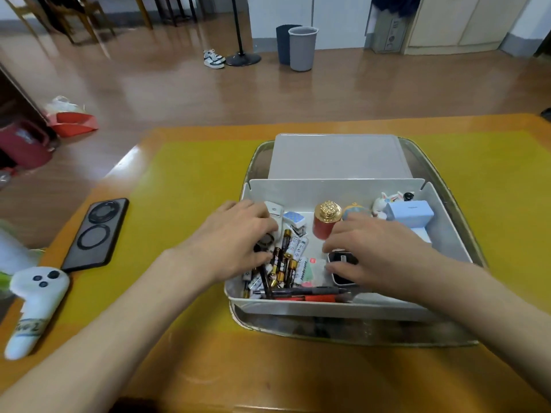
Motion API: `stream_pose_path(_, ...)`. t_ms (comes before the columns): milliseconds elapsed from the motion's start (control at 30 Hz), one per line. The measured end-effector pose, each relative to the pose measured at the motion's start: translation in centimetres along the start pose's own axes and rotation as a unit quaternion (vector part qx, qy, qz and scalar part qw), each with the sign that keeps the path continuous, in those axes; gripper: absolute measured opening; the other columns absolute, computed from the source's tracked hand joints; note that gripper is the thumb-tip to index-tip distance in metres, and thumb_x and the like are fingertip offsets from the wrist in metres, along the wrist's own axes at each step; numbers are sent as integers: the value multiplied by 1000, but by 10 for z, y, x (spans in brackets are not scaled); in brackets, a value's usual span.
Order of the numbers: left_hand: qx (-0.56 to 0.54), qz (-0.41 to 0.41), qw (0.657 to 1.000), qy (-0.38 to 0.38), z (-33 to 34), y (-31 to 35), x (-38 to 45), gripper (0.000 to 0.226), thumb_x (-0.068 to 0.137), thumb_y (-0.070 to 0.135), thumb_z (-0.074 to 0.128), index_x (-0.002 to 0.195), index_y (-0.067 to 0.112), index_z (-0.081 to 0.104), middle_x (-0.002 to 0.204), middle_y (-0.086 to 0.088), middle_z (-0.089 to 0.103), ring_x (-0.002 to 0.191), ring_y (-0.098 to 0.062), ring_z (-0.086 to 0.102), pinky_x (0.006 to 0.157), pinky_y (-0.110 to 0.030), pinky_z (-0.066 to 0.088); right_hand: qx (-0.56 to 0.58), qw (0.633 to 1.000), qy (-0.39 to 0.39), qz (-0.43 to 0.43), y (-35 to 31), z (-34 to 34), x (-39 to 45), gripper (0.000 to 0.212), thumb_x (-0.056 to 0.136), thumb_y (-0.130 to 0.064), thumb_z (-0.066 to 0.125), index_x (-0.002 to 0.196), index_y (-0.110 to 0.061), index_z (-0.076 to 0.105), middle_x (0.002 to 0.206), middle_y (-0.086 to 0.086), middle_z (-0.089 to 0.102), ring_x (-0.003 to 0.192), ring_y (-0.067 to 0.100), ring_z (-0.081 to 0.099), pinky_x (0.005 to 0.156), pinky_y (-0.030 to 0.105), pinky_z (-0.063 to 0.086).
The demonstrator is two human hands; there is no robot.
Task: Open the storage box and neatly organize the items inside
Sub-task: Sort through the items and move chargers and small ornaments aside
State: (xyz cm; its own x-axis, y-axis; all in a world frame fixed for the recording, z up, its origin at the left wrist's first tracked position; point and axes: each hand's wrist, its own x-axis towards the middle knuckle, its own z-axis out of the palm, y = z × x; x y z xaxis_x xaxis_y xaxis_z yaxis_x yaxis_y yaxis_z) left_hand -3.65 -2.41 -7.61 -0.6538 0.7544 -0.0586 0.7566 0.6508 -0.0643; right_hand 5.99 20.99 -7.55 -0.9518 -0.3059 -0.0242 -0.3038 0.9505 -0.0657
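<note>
The white storage box [334, 190] stands open on the table, resting in a clear tray [459, 204], with its translucent lid [337, 156] propped behind it. Inside lie several loose batteries [286, 260], pens [307, 293] along the front wall, a red jar with a gold cap [326, 220], a light blue box [410, 214] and a small rabbit figure [384, 201]. My left hand [235, 238] reaches into the left side, fingers curled over a dark round object beside the batteries. My right hand [372, 251] is in the box, fingers around a small black device [341, 268].
A black phone [97, 234] lies on the yellow mat [185, 186] to the left, with a white plush toy [35, 305] near the table's left edge. Beyond the table are wooden floor, two bins [298, 47], shoes and a lamp stand.
</note>
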Motion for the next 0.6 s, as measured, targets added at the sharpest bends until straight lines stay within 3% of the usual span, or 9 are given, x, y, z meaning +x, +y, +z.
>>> stream_pose_path(100,19,1,1000,8,9,-3,-1,54,87,56,61,133,30,51,135,6,46,131,-17,37,113,-44,28,-43,998,-36,11,-18,6,17,37,92,-58,52,104,-26,66,106,-8,60,108,16,48,70,36,47)
stream_pose_path(333,8,-27,999,14,17,-10,10,62,85,59,60,136,26,48,136,3,46,132,-18,35,116,-52,24,-81,993,-81,38,-33,15,32,58,82,-70,61,110,-19,64,107,-3,56,98,16,41,66,34,33)
stream_pose_path(500,3,-36,999,24,22,-11,16,58,85,57,61,133,29,47,131,2,46,130,-19,37,115,-54,24,19,996,-57,68,-33,15,32,39,76,-65,67,91,-38,44,95,-12,49,83,11,41,59,32,29)
stream_pose_path(600,21,-44,998,30,23,-8,20,57,83,57,62,131,31,45,129,0,46,128,-22,38,113,-55,25,81,993,-46,70,-36,19,30,34,75,-57,69,89,-40,42,85,-16,45,78,8,45,57,26,28)
